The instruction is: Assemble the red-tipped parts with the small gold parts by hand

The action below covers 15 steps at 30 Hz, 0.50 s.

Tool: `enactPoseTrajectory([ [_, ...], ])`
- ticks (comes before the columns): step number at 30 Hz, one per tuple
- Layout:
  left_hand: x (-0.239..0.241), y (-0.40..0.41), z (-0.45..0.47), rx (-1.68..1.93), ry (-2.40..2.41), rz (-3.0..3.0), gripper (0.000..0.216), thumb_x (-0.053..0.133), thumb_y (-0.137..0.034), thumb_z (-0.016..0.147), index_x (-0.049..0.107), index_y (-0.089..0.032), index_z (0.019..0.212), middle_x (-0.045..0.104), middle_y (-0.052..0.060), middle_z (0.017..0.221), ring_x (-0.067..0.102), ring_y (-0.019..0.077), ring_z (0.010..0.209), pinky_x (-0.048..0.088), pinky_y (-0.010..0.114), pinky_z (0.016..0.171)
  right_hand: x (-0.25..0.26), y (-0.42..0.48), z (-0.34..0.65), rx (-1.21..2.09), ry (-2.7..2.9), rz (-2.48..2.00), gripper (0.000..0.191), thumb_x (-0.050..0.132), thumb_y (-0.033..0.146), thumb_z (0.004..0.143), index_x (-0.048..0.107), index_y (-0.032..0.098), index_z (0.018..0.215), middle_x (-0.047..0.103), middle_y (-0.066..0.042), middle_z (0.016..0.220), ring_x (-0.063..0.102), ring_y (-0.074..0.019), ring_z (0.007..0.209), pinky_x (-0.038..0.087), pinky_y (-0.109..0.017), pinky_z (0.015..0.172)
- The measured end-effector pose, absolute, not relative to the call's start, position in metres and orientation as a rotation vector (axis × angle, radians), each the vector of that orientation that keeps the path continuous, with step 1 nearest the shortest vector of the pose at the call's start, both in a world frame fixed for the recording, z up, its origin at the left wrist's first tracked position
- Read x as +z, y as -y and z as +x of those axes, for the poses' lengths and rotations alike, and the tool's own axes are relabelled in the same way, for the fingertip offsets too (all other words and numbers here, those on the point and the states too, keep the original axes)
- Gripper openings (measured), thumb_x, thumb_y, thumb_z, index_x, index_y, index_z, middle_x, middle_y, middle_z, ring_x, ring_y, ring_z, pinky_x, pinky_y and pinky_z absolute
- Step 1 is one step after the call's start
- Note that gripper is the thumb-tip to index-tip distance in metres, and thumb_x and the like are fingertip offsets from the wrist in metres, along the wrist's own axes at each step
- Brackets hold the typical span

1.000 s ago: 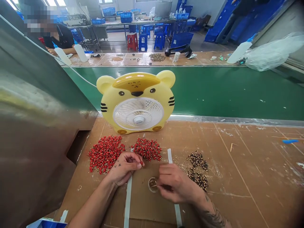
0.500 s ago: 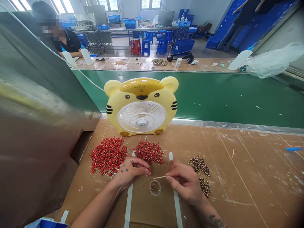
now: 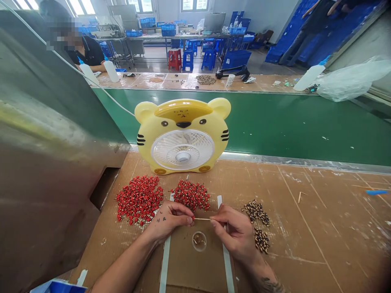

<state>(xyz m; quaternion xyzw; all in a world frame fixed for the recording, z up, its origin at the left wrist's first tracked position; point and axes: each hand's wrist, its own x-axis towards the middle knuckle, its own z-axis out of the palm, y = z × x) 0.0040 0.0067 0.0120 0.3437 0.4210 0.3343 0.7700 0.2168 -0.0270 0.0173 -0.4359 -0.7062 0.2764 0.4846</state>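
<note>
One thin stick (image 3: 202, 219) runs from the right hand (image 3: 236, 231) to a red piece (image 3: 192, 218) in the left hand (image 3: 169, 219), all just beyond the clear cup (image 3: 199, 241); step in hand, my read: setting the stick's tip to that piece, though I can't tell true contact from a slight gap; next move calls for a steady left pinch and a light, exact touch, else the tip could slip or smear; left hand, beyond and left of the cup, is narrow, thumb and forefinger closed on the red piece, mostly hidden in that grip; right hand, right of the cup, also narrow, pinching the stick's other end; neither touches the cup; something glossy sits inside it, can't say what; red heaps (image 3: 139, 199) lie beyond it and leftward; black-and-gold pieces (image 3: 256, 212) right of it; tiger-faced fan (image 3: 183, 112) well beyond it.
</note>
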Motion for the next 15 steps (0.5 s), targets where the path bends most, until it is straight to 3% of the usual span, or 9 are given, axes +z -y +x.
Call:
enactPoseTrajectory([
  [8, 0.0109, -0.0070, 0.0024, 0.717, -0.962, 0.836, 0.014, 0.085, -0.022, 0.062, 0.078, -0.016, 0.073, 0.071, 0.003, 0.067, 0.059, 0.0125, 0.062, 0.039, 0.022, 0.061, 0.0196, 0.0269, 0.2161, 0.567, 1.827, -1.123, 0.026, 0.054, 0.019, 0.088, 0.050, 0.019, 0.062, 0.045, 0.003, 0.056, 0.043, -0.0125, 0.054, 0.032, -0.025, 0.052],
  [15, 0.0125, -0.0071, 0.0031, 0.733, -0.986, 0.794, 0.022, 0.087, -0.026, 0.059, 0.078, -0.015, 0.075, 0.072, 0.003, 0.066, 0.061, 0.0138, 0.062, 0.041, 0.023, 0.063, 0.0221, 0.0244, 0.2228, 0.876, 2.036, -0.992, 0.037, 0.048, 0.033, 0.093, 0.046, 0.020, 0.058, 0.041, 0.003, 0.054, 0.042, -0.0119, 0.053, 0.030, -0.025, 0.052],
])
